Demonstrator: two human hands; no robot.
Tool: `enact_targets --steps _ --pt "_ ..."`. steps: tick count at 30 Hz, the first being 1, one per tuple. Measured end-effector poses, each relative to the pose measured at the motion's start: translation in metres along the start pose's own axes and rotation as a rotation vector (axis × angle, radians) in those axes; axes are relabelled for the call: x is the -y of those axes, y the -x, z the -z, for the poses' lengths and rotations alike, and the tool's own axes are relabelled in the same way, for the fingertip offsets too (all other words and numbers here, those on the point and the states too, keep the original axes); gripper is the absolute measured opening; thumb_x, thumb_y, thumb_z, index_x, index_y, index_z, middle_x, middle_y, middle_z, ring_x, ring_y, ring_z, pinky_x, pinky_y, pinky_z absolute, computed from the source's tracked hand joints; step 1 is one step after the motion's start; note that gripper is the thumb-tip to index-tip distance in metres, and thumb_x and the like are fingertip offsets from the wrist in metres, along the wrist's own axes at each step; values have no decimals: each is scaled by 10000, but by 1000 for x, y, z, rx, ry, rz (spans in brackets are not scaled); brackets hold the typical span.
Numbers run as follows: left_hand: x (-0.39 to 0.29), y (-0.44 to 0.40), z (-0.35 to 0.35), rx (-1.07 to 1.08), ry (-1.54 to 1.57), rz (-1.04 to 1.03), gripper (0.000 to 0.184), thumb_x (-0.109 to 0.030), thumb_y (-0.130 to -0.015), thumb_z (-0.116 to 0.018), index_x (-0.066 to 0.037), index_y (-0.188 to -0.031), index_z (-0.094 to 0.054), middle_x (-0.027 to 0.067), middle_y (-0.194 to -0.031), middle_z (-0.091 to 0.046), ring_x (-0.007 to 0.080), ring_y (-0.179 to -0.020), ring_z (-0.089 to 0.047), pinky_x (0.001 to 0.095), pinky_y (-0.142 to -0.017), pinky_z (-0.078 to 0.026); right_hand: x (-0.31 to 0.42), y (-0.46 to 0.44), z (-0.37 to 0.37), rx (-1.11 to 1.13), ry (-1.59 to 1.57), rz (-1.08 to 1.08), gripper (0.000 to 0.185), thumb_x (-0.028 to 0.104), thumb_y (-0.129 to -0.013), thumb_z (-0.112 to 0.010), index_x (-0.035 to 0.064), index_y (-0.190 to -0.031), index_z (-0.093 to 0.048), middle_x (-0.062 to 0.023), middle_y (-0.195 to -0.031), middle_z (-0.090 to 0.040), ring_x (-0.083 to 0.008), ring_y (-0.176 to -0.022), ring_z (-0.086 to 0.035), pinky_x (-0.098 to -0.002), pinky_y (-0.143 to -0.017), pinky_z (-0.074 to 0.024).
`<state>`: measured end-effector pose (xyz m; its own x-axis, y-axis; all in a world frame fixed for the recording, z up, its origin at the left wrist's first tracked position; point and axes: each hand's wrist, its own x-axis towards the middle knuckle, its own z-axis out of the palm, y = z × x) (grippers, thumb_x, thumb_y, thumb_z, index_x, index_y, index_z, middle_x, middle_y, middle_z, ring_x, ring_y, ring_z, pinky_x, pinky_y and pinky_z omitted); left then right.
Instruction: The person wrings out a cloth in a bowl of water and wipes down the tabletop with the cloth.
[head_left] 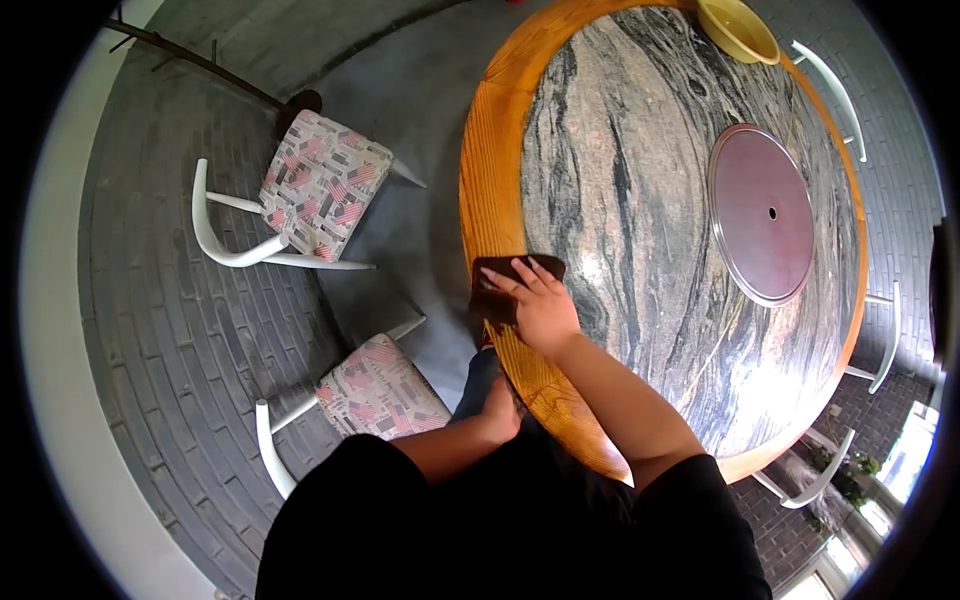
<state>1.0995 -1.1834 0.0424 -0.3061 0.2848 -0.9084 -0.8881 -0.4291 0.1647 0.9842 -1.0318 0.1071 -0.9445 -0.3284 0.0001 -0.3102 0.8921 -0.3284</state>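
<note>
Frame centre: right hand [547, 312] spread flat on dark cloth [493, 304] over wooden table rim [493, 150]; probably wiping, next stroke would need even pressure; left hand [503, 408] grip: cannot tell

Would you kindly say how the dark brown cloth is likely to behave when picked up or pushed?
The cloth lies flat and looks thin under the right hand, so it would probably be floppy and light when lifted. Pushed, it may slide fairly easily, as the tabletop looks glossy, with bright reflections.
</note>
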Motion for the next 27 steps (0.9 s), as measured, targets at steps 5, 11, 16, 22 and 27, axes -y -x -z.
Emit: enact_targets --steps 5,11,16,22,27 --pt "-70 -20 1 -69 -161 -12 651 -622 -1021 -228 -161 -1414 -468 -8 -1396 -556 180 -1249 -533 365 -1070 -382 -17 -68 -6 -102 -22 -76 420 119 -847 -567 133 -1251 -681 101 -1497 -458 -212 -1404 -404 -388 -1199 -264" --pt "-127 -20 -10 -42 -252 -46 736 -649 -1008 -225 -148 -1542 -309 20 -1588 -337 221 -1437 -314 418 -1176 -178 -56 -165 2 -100 127 -212 507 197 -799 -698 117 -1297 -645 103 -1537 -406 -205 -1419 -375 -377 -1202 -257" --pt "-151 -15 24 -85 -210 -6 756 -691 -975 -283 -223 -1569 -266 -21 -1643 -225 275 -1506 -149 453 -1196 -84 -104 -243 13 -209 70 -435 824 160 -814 -739 345 -1522 -361 -80 -1493 -479 -300 -1407 -398 -376 -1183 -291" --pt "-177 -14 64 -160 -123 -15 705 -666 -983 -300 -248 -1551 -308 -46 -1621 -271 231 -1492 -202 458 -1193 -90 -156 -282 25 -233 196 -349 762 181 -847 -702 305 -1521 -369 -89 -1437 -533 -222 -1394 -424 -387 -1181 -294" --pt "-184 -16 62 -153 -86 -67 702 -632 -1005 -267 -209 -1565 -269 -46 -1615 -279 205 -1477 -236 423 -1194 -130 -145 -245 32 -116 118 -375 724 158 -827 -665 271 -1498 -419 -69 -1355 -597 -226 -1372 -446 -432 -1179 -286"
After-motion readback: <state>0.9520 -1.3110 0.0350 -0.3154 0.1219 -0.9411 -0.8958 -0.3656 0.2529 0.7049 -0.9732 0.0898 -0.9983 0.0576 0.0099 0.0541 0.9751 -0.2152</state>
